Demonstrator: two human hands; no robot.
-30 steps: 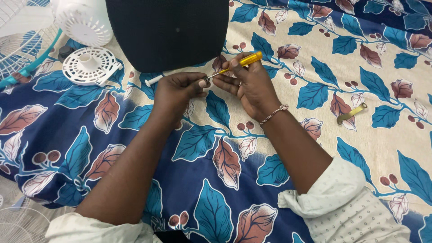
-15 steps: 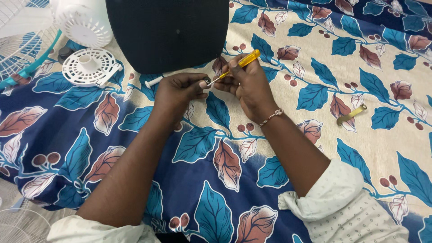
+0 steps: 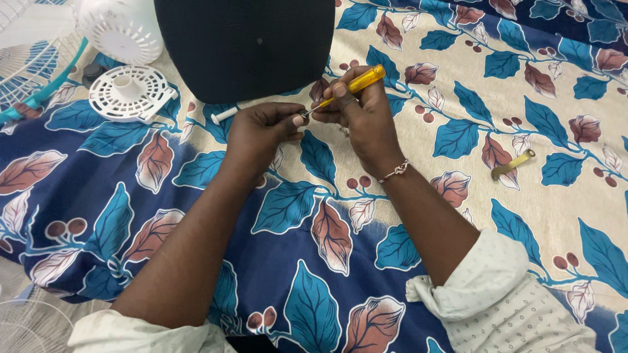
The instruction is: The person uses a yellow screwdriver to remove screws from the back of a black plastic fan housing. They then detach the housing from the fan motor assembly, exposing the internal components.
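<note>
While the head camera looks straight down, the two hands meet over the leaf-printed cloth just below a large black rounded block. The right hand grips a yellow-handled screwdriver: its fingers are curled shut around the handle, with the thumb pressed on top. The tool's long axis runs from about two o'clock, where the yellow butt sticks out past the knuckles, down to about eight o'clock, where the thin metal tip ends.

That tip points straight at the left hand, which lies at roughly eight to nine o'clock from the right hand, the two nearly touching. The left thumb and fingertips are pinched closed at the tip of the blade, as if around something very small. What sits in that pinch is hidden by the fingers, so I cannot tell what it is. The right hand is plainly the one carrying the tool; the left merely meets its point.

Around them, a short white peg lies on the cloth at about ten o'clock from the left hand, close to the black block's lower edge. Farther out at ten o'clock rests a round white slotted disc, with a white fan motor housing above it. Well apart at three o'clock lies a small brass-coloured clip.
</note>
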